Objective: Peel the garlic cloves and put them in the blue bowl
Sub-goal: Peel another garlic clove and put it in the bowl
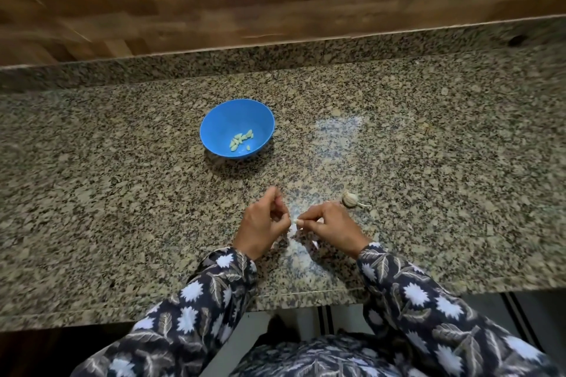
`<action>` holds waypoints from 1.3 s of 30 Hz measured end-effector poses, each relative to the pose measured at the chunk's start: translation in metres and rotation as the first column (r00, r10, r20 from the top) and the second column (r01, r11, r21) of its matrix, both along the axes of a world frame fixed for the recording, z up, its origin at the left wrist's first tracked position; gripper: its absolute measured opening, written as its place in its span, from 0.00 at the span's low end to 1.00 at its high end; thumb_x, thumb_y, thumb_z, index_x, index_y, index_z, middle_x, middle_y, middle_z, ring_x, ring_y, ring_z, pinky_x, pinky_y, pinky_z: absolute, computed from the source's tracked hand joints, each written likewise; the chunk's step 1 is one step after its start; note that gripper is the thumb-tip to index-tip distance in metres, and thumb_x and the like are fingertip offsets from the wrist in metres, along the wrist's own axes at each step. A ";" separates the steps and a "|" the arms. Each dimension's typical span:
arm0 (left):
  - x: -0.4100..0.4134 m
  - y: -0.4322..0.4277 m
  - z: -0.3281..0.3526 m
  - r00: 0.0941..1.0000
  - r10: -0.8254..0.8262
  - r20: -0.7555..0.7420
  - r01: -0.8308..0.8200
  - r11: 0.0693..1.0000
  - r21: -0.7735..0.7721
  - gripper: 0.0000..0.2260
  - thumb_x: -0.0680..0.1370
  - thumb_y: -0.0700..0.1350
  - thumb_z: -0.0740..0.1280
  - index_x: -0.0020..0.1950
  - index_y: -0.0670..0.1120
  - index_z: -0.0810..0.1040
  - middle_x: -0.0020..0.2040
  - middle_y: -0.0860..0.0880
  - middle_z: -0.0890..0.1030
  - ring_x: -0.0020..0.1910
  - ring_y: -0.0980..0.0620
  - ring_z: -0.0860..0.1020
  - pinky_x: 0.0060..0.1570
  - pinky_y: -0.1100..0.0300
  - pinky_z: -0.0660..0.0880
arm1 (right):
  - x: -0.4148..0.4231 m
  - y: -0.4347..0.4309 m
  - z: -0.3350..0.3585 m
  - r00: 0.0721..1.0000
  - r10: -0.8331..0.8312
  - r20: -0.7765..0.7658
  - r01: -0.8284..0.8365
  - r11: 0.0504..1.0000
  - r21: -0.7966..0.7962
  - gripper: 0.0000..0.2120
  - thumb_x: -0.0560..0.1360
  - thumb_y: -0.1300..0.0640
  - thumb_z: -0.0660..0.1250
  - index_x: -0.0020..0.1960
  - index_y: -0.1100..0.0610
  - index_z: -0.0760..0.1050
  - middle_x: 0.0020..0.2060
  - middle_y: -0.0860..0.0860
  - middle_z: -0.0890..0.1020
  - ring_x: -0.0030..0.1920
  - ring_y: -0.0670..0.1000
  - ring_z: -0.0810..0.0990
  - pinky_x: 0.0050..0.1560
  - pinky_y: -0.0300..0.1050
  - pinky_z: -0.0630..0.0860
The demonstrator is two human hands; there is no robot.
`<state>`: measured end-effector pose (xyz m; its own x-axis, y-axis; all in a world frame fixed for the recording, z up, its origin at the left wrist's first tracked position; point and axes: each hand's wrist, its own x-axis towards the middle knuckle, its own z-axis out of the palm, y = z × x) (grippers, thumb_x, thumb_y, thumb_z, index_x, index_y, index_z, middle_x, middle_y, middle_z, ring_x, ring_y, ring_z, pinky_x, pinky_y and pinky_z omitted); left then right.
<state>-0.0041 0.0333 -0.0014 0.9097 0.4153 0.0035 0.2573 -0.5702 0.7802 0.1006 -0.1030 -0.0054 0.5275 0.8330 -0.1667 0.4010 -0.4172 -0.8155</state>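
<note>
We found the left hand and right hand pinched together on one garlic clove, close to the near edge of the counter. The blue bowl, holding peeled cloves, sat farther off, left. Risk: the small clove could slip free and drop over that edge.

head | worn high | faces forward-down | near countertop
</note>
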 end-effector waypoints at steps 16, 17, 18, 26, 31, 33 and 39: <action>-0.013 -0.014 -0.015 0.976 0.185 -0.113 -0.192 0.980 -0.054 0.12 0.74 0.37 0.69 0.56 0.48 0.81 0.52 0.53 0.82 0.40 0.62 0.79 0.41 0.69 0.77 | -0.016 -0.009 -0.007 0.999 0.018 0.037 -0.014 0.994 -0.113 0.11 0.81 0.52 0.53 0.49 0.56 0.72 0.38 0.45 0.72 0.37 0.44 0.69 0.37 0.33 0.66; -0.013 -0.016 -0.014 0.978 0.169 -0.124 -0.178 0.982 -0.065 0.13 0.75 0.36 0.67 0.58 0.48 0.80 0.55 0.53 0.81 0.37 0.65 0.77 0.37 0.72 0.76 | -0.017 -0.009 -0.007 0.998 0.027 0.061 -0.019 0.993 -0.118 0.11 0.81 0.52 0.53 0.48 0.56 0.71 0.38 0.44 0.71 0.38 0.43 0.69 0.37 0.33 0.64; -0.012 -0.018 -0.012 0.981 0.157 -0.113 -0.166 0.984 -0.071 0.14 0.75 0.36 0.67 0.59 0.48 0.79 0.57 0.53 0.80 0.38 0.66 0.77 0.37 0.72 0.75 | -0.017 -0.009 -0.008 0.996 0.033 0.080 -0.023 0.992 -0.126 0.12 0.81 0.52 0.52 0.48 0.56 0.70 0.38 0.45 0.71 0.38 0.44 0.69 0.37 0.33 0.64; -0.013 -0.024 -0.006 0.983 0.184 -0.028 -0.185 0.952 -0.243 0.10 0.71 0.39 0.72 0.51 0.46 0.82 0.45 0.50 0.83 0.44 0.56 0.82 0.47 0.60 0.80 | -0.019 -0.008 -0.006 0.999 0.050 0.008 -0.049 0.996 -0.068 0.09 0.80 0.53 0.55 0.47 0.53 0.73 0.36 0.43 0.73 0.36 0.42 0.71 0.37 0.33 0.67; -0.014 -0.021 -0.007 0.985 0.168 -0.028 -0.166 0.913 -0.372 0.10 0.71 0.35 0.71 0.48 0.47 0.81 0.45 0.49 0.83 0.44 0.53 0.82 0.44 0.61 0.80 | -0.019 -0.008 -0.004 0.994 0.105 -0.028 -0.108 0.989 -0.101 0.13 0.81 0.53 0.54 0.49 0.58 0.74 0.35 0.43 0.72 0.33 0.40 0.68 0.33 0.31 0.64; -0.015 -0.019 -0.007 0.987 0.150 -0.051 -0.155 0.855 -0.494 0.09 0.71 0.33 0.70 0.49 0.42 0.80 0.45 0.45 0.83 0.44 0.51 0.82 0.43 0.62 0.79 | -0.018 -0.009 -0.002 0.989 0.118 -0.093 -0.127 0.987 -0.096 0.12 0.81 0.54 0.54 0.46 0.56 0.73 0.35 0.45 0.72 0.33 0.42 0.68 0.34 0.32 0.64; -0.020 -0.009 -0.007 0.991 0.108 -0.075 -0.128 0.640 -0.758 0.10 0.71 0.32 0.69 0.51 0.36 0.77 0.44 0.41 0.83 0.39 0.48 0.82 0.41 0.61 0.79 | -0.006 -0.012 0.003 0.851 0.143 -0.506 -0.138 0.989 0.049 0.12 0.80 0.61 0.56 0.41 0.57 0.73 0.34 0.51 0.75 0.33 0.46 0.74 0.35 0.34 0.68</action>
<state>-0.0238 0.0241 -0.0079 0.8486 0.3670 -0.3811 0.3013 0.2568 0.9183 0.0948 -0.1146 -0.0027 0.2497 0.8950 -0.3696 -0.0150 -0.3781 -0.9256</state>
